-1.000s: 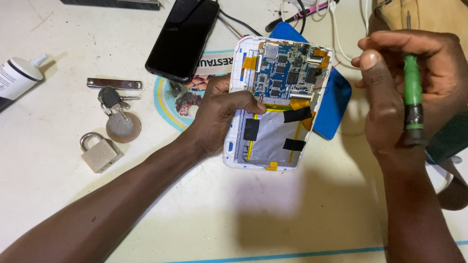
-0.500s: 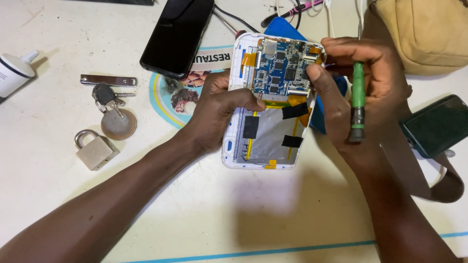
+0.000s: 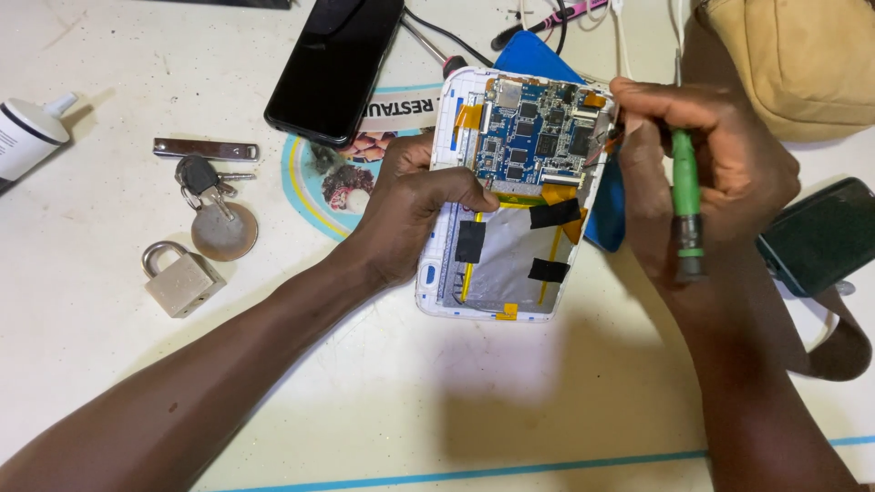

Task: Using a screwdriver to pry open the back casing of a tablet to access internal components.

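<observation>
An opened tablet [image 3: 510, 196] with its back cover off lies a little above the centre of the frame on a pale table [image 3: 383, 401], its blue circuit board [image 3: 538, 137] at the upper end and a silvery battery [image 3: 510, 255] with strips of black tape below it. The left hand [image 3: 415, 205] comes in from the lower left and grips the tablet's left edge, the thumb pressed across onto the inside just under the board. The right hand [image 3: 702, 169] enters from the lower right; its fingers are closed around a green-handled screwdriver [image 3: 685, 196] held upright against the palm, while the fingertips [image 3: 629, 96] pinch at the upper right corner of the board, where some small orange parts show; what exactly they grasp there is too small to tell. Under the tablet's right side lies a blue flat piece [image 3: 533, 56]. At the upper middle a black smartphone [image 3: 335, 64] lies screen up, partly over a round printed mat [image 3: 314, 187]. On the left of the frame are a brass padlock [image 3: 182, 278], a bunch of keys with a round tag [image 3: 214, 210], a flat metal bar [image 3: 205, 149] and, at the far left edge, a white tube [image 3: 27, 137]. A tan bag [image 3: 802, 59] fills the upper right corner, with a dark green case [image 3: 820, 232] below it.
</observation>
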